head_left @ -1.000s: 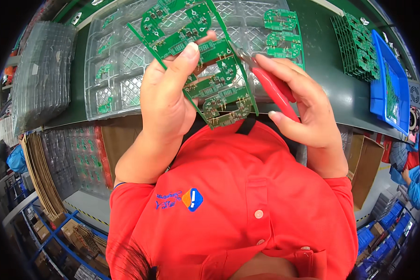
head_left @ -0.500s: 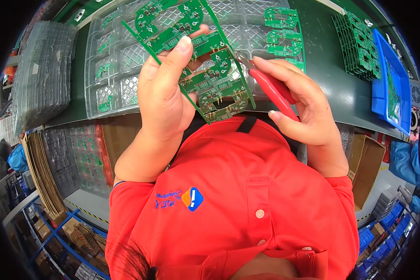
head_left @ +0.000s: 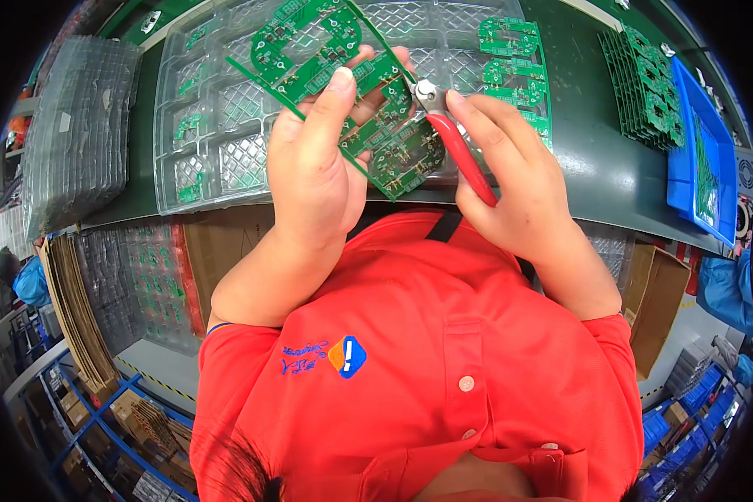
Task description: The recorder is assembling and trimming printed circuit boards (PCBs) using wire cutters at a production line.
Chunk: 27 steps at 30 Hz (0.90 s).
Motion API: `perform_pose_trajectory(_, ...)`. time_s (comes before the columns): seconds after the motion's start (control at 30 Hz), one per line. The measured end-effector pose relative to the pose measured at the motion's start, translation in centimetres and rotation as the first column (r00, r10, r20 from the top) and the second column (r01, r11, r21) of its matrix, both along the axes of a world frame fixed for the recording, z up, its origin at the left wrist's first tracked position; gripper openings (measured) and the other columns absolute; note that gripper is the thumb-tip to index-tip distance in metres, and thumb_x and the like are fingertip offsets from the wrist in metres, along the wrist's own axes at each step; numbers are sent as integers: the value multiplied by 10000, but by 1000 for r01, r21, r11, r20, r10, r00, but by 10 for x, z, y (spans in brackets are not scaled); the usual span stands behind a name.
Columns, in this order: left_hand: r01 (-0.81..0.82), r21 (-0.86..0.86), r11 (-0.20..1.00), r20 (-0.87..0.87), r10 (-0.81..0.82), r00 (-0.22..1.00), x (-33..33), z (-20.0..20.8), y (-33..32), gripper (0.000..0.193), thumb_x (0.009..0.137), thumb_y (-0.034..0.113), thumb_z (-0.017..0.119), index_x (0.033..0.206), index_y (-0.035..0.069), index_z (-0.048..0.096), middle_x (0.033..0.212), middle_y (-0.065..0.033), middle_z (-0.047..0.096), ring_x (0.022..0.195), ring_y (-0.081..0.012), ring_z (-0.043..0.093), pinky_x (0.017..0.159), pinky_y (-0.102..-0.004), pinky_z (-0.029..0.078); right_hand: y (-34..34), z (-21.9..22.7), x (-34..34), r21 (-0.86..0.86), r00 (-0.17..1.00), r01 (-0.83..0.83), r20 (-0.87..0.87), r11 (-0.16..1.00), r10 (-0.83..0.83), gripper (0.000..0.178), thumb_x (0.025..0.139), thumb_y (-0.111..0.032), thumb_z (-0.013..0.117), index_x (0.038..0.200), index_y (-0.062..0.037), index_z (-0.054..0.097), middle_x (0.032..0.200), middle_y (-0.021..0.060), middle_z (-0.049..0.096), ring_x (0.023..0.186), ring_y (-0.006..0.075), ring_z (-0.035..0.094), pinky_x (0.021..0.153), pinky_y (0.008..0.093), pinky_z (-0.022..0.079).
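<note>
My left hand [head_left: 316, 171] is closed on a green circuit board panel [head_left: 322, 63], thumb on top and fingers beneath, holding it tilted above the bench. The panel has several joined, curved boards and thin edge strips. My right hand [head_left: 520, 171] is wrapped round red-handled cutting pliers [head_left: 464, 159]. Their metal jaws meet the panel's right edge strip, though the tips are partly hidden there. Below the jaws, no strip shows along that edge. Under the panel lies a clear plastic compartment tray [head_left: 243, 159] with green boards in its left compartments.
Stacked clear trays [head_left: 79, 134] stand at the left. Another green panel [head_left: 514, 79] lies right of the middle. Farther right are a stack of green panels [head_left: 644, 88] and a blue bin [head_left: 684, 180] holding green strips. An open cardboard box [head_left: 657, 293] stands below the bench.
The pliers have moved up and left along the panel's right edge, and their handles are closer together. The lower part of that edge strip no longer shows. The panel has shifted slightly.
</note>
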<state>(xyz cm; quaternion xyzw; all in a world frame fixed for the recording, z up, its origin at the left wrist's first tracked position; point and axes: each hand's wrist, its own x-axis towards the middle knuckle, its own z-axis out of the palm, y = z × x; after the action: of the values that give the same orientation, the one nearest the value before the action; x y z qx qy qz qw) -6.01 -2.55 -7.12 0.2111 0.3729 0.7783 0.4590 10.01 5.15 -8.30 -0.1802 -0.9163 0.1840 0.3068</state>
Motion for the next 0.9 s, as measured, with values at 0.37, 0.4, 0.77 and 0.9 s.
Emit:
perform_pose_trajectory(0.37, 174, -14, 985, 0, -174, 985, 3, 0, -6, 328, 909, 178, 474, 1179, -8, 479, 1092, -128, 575, 1017, -217, 573, 851, -361, 487, 12, 12, 11, -480, 972, -208, -200, 852, 125, 615, 643, 30, 548, 1248, -54, 482, 1098, 87, 519, 797, 116, 511, 616, 206, 424)
perform_pose_trajectory(0.4, 174, -15, 985, -1, -174, 985, 4, 0, -5, 328, 909, 178, 474, 1179, -8, 479, 1092, -128, 575, 1017, -217, 573, 851, -361, 487, 13, 12, 11, -481, 973, -205, -197, 852, 123, 610, 644, 24, 550, 1246, -49, 483, 1096, 87, 521, 791, 115, 510, 606, 204, 419)
perform_pose_trajectory(0.77, 209, 15, 978, 6, -209, 978, 9, -4, 0, 272, 919, 126, 447, 1141, -25, 490, 1137, -173, 560, 1027, -227, 568, 900, -359, 455, 14, 7, 10, -582, 947, -238, -316, 778, 53, 630, 651, 41, 525, 1268, 48, 402, 1197, 150, 452, 1110, 230, 464, 947, 302, 345)
perform_pose_trajectory(0.9, 246, -11, 969, -6, -246, 969, 7, -3, -1, 299, 906, 141, 478, 1147, -34, 499, 1116, -171, 571, 1013, -225, 575, 888, -351, 464, 15, 7, 12, -555, 927, -296, -363, 777, 94, 621, 652, 24, 542, 1264, 12, 437, 1145, 143, 494, 1026, 211, 513, 872, 281, 412)
